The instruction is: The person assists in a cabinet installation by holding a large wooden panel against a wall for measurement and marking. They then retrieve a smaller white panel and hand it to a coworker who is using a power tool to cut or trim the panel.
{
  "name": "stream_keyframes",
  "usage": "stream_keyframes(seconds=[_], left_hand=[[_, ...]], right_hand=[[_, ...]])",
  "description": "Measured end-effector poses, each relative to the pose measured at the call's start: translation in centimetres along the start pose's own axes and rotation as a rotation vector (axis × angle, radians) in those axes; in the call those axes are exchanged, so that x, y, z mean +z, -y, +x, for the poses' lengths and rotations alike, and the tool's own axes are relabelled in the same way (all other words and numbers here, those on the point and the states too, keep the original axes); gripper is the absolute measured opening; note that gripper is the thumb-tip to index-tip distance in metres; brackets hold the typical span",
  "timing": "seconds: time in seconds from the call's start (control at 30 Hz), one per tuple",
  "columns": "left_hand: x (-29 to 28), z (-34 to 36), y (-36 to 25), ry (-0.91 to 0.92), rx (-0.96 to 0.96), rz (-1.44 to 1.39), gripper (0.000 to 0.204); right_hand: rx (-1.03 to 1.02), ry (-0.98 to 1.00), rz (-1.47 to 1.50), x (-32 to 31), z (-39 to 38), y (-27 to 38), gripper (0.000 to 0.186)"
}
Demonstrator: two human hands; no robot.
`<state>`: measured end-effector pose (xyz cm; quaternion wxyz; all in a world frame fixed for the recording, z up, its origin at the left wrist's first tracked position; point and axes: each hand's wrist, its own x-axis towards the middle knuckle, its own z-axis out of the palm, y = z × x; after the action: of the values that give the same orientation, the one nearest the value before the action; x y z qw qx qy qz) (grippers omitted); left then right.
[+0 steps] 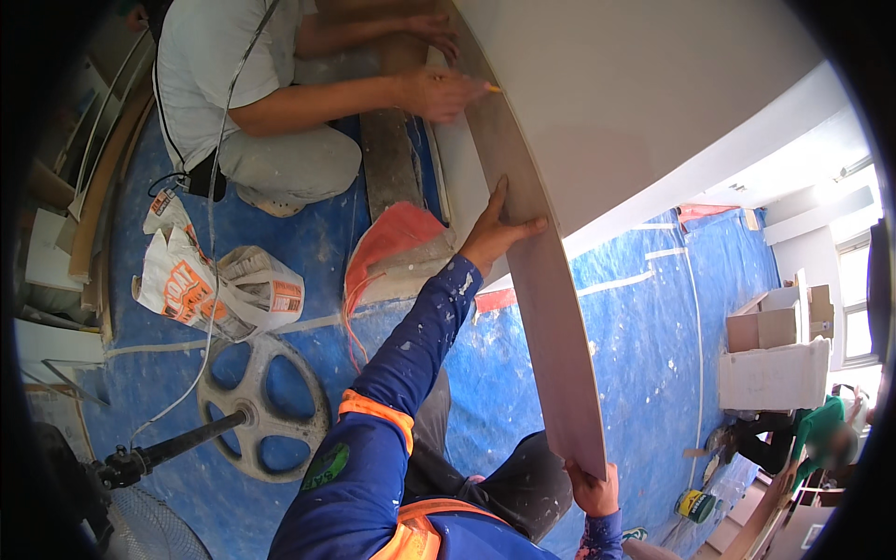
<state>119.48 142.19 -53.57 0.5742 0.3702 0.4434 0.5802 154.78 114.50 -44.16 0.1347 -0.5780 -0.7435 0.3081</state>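
Note:
My left hand [499,224] grips the edge of a long narrow brown board [551,336], fingers and thumb pressed on it about midway along. My right hand [590,493] holds the board's near lower end, fingers curled round it. The board lies against the edge of a large pale panel [644,93]. Near its far end, another person's hand [441,93] holds a yellow pencil [492,89] at the board's edge, and that person's other hand [439,33] rests by the board higher up.
A kneeling person [224,93], paper sacks [219,280] and a fan stand with spoked base [263,405] are at left on blue sheeting [635,373]. Boards [121,187] lean far left. Boxes [770,369], a bucket [694,504] and a person in green [821,434] are at right.

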Motion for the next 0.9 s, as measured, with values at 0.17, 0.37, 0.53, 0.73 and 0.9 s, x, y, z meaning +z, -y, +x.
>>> stream_keyframes(seconds=[0.17,0.37,0.53,0.73,0.9], left_hand=[[0.2,0.1,-0.1,-0.011,0.002,0.027,0.124],[0.2,0.1,0.0,-0.002,0.006,0.019,0.122],[0.2,0.0,-0.3,0.001,-0.001,0.03,0.121],[0.1,-0.1,-0.1,0.01,0.007,0.001,0.121],[0.2,-0.2,-0.5,0.022,-0.003,-0.006,0.117]], right_hand=[[0.003,0.008,-0.007,-0.1,-0.1,-0.3,0.011],[-0.025,0.003,-0.015,0.0,-0.1,-0.3,0.01],[-0.031,-0.008,-0.022,0.1,-0.2,-0.2,0.01],[-0.039,-0.015,-0.058,0.2,-0.3,-0.4,0.009],[-0.045,-0.003,-0.131,-0.2,-0.1,0.6,0.009]])
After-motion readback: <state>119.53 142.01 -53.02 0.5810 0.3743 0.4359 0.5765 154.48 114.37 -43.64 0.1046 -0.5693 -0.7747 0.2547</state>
